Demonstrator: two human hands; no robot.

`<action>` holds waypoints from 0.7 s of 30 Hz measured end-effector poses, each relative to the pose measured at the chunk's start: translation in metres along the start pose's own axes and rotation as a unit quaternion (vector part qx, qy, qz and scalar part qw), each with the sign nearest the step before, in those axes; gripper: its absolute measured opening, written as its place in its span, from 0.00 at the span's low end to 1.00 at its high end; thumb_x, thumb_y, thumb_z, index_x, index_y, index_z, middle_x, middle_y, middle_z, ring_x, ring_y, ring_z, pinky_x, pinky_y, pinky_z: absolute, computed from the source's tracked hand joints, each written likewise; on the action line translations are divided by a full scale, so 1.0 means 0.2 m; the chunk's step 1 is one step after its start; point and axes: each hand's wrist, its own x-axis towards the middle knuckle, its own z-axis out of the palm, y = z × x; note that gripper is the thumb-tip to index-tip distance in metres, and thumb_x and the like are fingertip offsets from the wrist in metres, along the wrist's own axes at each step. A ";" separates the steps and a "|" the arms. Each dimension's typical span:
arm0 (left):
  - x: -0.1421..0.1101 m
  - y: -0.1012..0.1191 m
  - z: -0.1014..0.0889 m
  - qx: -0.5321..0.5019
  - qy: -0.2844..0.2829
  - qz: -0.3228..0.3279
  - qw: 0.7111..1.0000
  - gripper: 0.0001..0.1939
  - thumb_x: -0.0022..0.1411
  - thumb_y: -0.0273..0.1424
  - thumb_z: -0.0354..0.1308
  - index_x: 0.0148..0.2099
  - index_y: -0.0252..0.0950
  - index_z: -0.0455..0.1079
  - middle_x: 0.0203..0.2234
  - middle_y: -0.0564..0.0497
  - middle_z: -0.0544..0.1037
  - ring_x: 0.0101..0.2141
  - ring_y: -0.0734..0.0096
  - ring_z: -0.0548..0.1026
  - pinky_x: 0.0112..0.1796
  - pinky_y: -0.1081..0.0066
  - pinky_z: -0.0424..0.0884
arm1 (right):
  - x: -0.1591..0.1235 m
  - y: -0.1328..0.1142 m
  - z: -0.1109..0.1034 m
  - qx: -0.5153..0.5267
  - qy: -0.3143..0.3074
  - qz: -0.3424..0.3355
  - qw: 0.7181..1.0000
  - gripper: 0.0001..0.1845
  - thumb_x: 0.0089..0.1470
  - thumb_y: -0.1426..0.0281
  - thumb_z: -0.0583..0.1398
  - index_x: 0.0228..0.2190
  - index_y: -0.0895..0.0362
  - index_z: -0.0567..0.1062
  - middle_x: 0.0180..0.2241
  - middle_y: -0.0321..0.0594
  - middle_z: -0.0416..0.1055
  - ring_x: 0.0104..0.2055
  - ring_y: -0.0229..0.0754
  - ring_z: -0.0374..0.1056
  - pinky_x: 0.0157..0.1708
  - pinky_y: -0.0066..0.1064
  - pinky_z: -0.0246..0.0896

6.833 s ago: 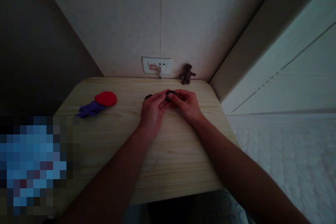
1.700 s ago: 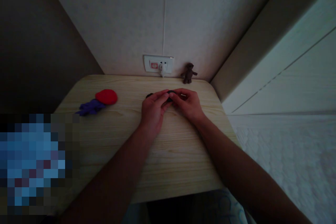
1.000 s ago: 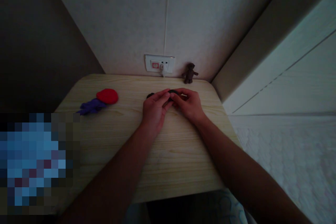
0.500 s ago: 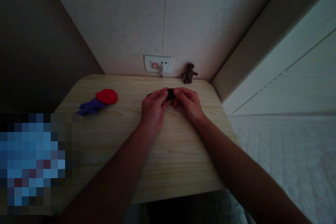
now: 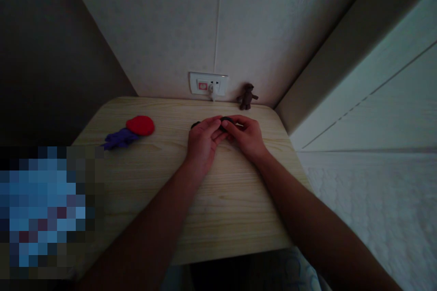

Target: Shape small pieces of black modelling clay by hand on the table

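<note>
My left hand [image 5: 204, 138] and my right hand [image 5: 245, 135] meet above the far half of the table. Both are closed around a small black piece of modelling clay [image 5: 226, 120], pinched between the thumbs and fingers. Much of the clay is covered by the fingers. Another black lump [image 5: 195, 125] peeks out beyond my left hand; whether it joins the held piece I cannot tell. Behind my right hand, a small brown clay figure [image 5: 246, 97] stands upright near the wall.
On the table's left side, a flat red clay piece [image 5: 140, 125] touches a purple clay lump [image 5: 121, 138]. A wall socket [image 5: 208, 84] with a plug sits just above the back edge of the wooden table [image 5: 225, 209]. A blurred blue patch [image 5: 41, 204] covers the lower left.
My fingers have shifted on the black clay, with my right thumb now over its front, so less of it shows. The view has moved slightly; the other clay pieces stay in place.
</note>
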 end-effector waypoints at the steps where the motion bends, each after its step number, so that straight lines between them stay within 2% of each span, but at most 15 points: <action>1: 0.00 0.00 0.00 -0.002 0.003 0.000 1.000 0.07 0.53 0.27 0.67 0.36 0.32 0.77 0.34 0.45 0.84 0.43 0.59 0.83 0.51 0.59 0.75 | 0.00 0.00 0.00 0.003 -0.002 -0.001 1.000 0.22 0.45 0.52 0.72 0.35 0.57 0.82 0.28 0.36 0.78 0.25 0.34 0.67 0.25 0.27 0.64; 8: -0.02 0.02 0.01 -0.011 0.020 -0.022 0.999 0.09 0.53 0.31 0.66 0.36 0.32 0.78 0.37 0.42 0.85 0.46 0.56 0.82 0.51 0.59 0.75 | 0.00 0.00 -0.01 -0.008 -0.018 -0.005 1.000 0.23 0.46 0.51 0.71 0.34 0.57 0.82 0.25 0.35 0.75 0.23 0.33 0.64 0.23 0.27 0.61; 21: -0.03 0.03 0.02 -0.017 0.033 -0.046 0.998 0.08 0.55 0.30 0.62 0.37 0.32 0.78 0.38 0.39 0.85 0.47 0.54 0.82 0.52 0.56 0.76 | 0.00 -0.02 0.00 -0.012 -0.034 0.002 0.999 0.24 0.45 0.48 0.71 0.31 0.56 0.80 0.23 0.34 0.74 0.22 0.34 0.65 0.21 0.27 0.63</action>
